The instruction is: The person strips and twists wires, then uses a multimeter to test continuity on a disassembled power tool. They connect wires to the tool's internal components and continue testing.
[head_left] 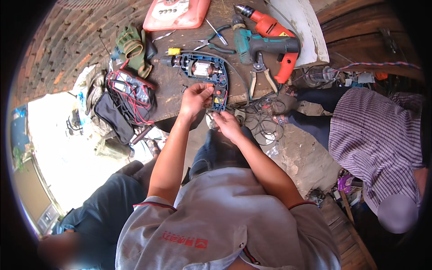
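An opened power drill (206, 72) lies on the wooden table with its blue half-shell up, baring the motor, gears and wiring. Its chuck points left. My left hand (194, 100) is closed at the handle's left edge, thumb and fingers pinching beside a small orange part (209, 85) of the drill. Below the handle's lower end, my right hand (228, 125) is closed with fingertips together; what they grip, if anything, is too small to make out. A yellow piece (173, 51) sits just above the chuck.
Pliers (209, 43), a screwdriver (218, 33), a teal cordless drill (252, 45), an orange-red drill (270, 24) and wire strippers (259, 72) lie beyond. A multimeter (130, 87) with red leads is at left. Cables (265, 123) litter the floor. Two people are nearby, left and right.
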